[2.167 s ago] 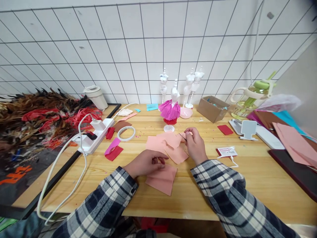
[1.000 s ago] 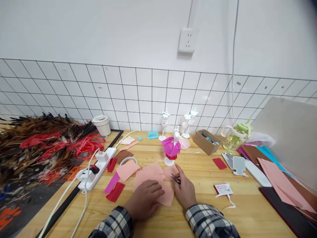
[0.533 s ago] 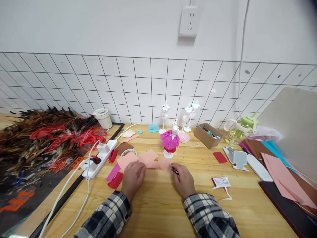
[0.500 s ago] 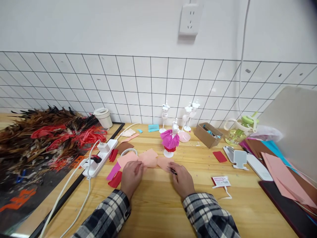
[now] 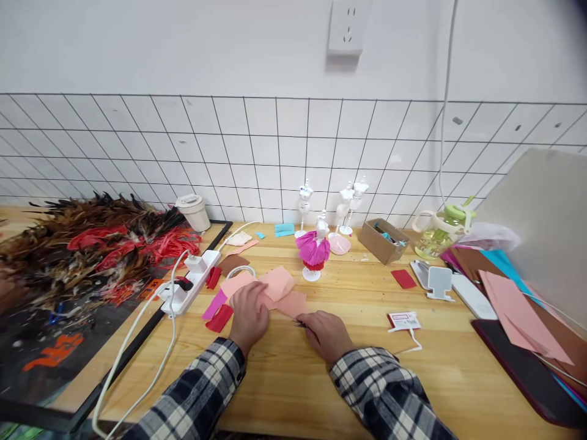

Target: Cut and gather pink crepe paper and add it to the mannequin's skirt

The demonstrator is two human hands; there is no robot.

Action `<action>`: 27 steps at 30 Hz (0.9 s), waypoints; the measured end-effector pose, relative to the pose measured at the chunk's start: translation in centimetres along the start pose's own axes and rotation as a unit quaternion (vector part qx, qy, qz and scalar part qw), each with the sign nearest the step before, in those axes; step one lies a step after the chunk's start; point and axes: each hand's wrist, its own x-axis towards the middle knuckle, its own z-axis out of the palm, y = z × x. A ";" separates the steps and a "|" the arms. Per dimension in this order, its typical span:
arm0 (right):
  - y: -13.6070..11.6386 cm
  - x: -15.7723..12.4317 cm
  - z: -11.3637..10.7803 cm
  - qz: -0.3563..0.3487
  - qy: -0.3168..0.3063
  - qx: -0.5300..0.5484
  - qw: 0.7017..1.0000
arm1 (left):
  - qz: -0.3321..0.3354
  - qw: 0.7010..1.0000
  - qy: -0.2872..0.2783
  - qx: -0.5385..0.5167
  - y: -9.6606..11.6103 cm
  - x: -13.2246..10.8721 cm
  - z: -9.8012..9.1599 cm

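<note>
My left hand (image 5: 250, 315) lies over several pale pink paper pieces (image 5: 279, 283), fingers stretched across them and the thumb apart. In my closed right hand (image 5: 326, 333) is a small dark pointed tool (image 5: 301, 324), mostly hidden by the fingers. Its tip is by the lower edge of a darker pink paper piece (image 5: 292, 304). Just beyond the papers stands a small white dress-form figure (image 5: 321, 226) with a magenta ruffled skirt (image 5: 313, 248) above a red layer. Red paper (image 5: 220, 318) and a magenta strip (image 5: 214, 304) lie left of my left hand.
A power strip (image 5: 195, 281) with white cables stands at left, beside feathers (image 5: 105, 244); another person's hand (image 5: 10, 290) shows at the left edge. Behind are white mannequins (image 5: 305, 205), a pink dish (image 5: 340, 244) and a cardboard box (image 5: 383, 242). A phone stand (image 5: 439, 282) and paper sheets (image 5: 518, 311) lie right.
My right hand has moved left and slightly nearer me with the dark tool. My left hand has shifted right, its fingers now spread over the pink paper. Another person's hand has appeared at left.
</note>
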 end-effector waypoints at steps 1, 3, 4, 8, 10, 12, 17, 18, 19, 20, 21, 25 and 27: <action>-0.2 -0.1 0.0 -0.020 0.004 -0.006 1.000 | 0.040 0.998 -0.036 -0.015 0.3 -0.1 -0.1; -0.5 -0.3 0.0 -0.046 0.034 -0.011 0.998 | 0.112 0.985 -0.125 -0.043 0.9 -0.2 -0.2; -0.5 -0.4 0.0 -0.039 0.062 -0.010 0.997 | 0.134 0.975 -0.169 -0.050 1.2 -0.1 -0.2; 0.6 -0.3 -0.4 0.138 0.176 -0.030 0.974 | 0.118 0.960 -0.252 -0.042 1.8 0.4 0.1; 1.6 -0.2 -0.5 0.219 0.171 -0.057 0.959 | 0.095 0.961 -0.256 -0.039 1.7 0.6 0.5; 2.5 0.0 -0.5 0.250 0.135 -0.073 0.956 | 0.077 0.965 -0.249 -0.037 1.5 0.7 0.8; 3.2 0.2 0.1 0.253 0.062 -0.076 0.963 | 0.064 0.978 -0.187 -0.064 0.9 0.9 0.9; 3.2 0.2 0.2 0.255 0.050 -0.078 0.962 | 0.071 0.981 -0.165 -0.070 0.9 0.9 0.8; 3.2 0.2 0.3 0.258 0.039 -0.082 0.962 | 0.084 0.983 -0.145 -0.074 1.0 0.8 0.6; 3.2 0.3 0.4 0.262 0.031 -0.086 0.961 | 0.104 0.983 -0.130 -0.077 1.1 0.8 0.5; 3.2 0.3 0.5 0.265 0.025 -0.091 0.960 | 0.128 0.981 -0.120 -0.081 1.3 0.7 0.4; 3.3 0.4 0.5 0.260 0.031 -0.104 0.960 | 0.177 0.976 -0.092 -0.088 2.0 0.1 0.2; 3.1 0.5 0.2 0.236 0.061 -0.094 0.965 | 0.146 0.982 -0.086 -0.086 2.0 0.0 0.4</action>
